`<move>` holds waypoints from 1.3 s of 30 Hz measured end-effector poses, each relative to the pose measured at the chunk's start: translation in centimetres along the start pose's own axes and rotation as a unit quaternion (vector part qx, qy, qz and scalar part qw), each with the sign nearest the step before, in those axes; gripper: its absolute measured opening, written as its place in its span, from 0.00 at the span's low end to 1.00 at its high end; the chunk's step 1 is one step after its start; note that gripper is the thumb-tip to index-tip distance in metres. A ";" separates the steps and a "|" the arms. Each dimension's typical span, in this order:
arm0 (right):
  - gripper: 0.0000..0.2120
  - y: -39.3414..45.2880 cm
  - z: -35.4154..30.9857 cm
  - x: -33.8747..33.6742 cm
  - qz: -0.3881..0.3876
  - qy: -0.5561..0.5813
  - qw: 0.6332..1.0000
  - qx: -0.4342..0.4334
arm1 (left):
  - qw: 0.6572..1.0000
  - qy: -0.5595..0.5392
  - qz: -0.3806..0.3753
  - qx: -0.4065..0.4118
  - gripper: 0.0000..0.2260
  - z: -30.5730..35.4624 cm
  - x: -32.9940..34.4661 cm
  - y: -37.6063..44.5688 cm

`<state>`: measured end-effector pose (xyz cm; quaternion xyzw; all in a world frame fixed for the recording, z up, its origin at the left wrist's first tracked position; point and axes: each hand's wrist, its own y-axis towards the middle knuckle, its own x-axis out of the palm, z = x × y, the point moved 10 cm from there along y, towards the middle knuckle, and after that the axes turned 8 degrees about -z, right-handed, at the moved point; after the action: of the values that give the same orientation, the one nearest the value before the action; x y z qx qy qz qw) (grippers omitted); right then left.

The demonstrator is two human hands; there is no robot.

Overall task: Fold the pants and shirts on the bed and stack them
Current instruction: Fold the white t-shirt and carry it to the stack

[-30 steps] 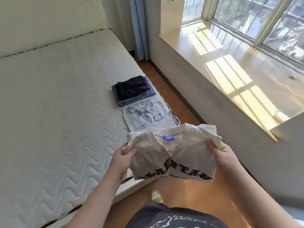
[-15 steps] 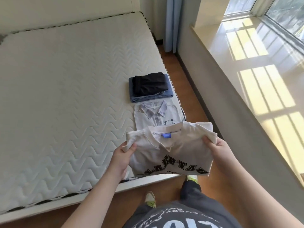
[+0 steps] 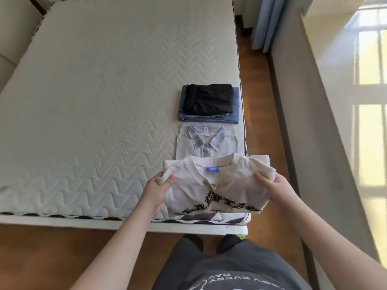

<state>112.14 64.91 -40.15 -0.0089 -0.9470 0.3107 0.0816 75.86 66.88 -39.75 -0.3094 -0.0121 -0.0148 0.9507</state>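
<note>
Cream shirt (image 3: 215,189): a line of large black block lettering runs across the chest, seen upside down and partly folded under, so no word can be made out with certainty; a small blue neck label (image 3: 213,169) carries print too small to read. Wearer's dark grey T-shirt (image 3: 240,275): white print, seen inverted, of which "EVERY DAY" is legible.

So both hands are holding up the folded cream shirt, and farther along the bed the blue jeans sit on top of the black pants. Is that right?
Not quite. The head view shows the black pants on top of the blue jeans, not under them. The rest holds: the left hand and right hand both hold the folded cream shirt over the bed.
</note>
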 end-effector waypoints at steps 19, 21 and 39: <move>0.04 18.9 2.2 -0.1 0.039 -0.059 0.997 0.016 | 0.994 0.103 -0.021 -0.018 0.10 -0.5 -4.5 20.7; 0.06 21.1 1.5 -0.4 0.035 -0.068 0.997 0.003 | 0.992 0.121 -0.021 0.003 0.10 0.5 -4.3 23.6; 0.05 38.2 6.3 -4.1 0.089 -0.136 0.987 0.018 | 0.991 0.078 -0.052 -0.093 0.08 -5.9 -4.3 42.1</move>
<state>113.90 91.75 -68.24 -0.0492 -0.9391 0.3317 -0.0756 73.17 97.54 -69.45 -0.3934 0.0471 -0.0893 0.9138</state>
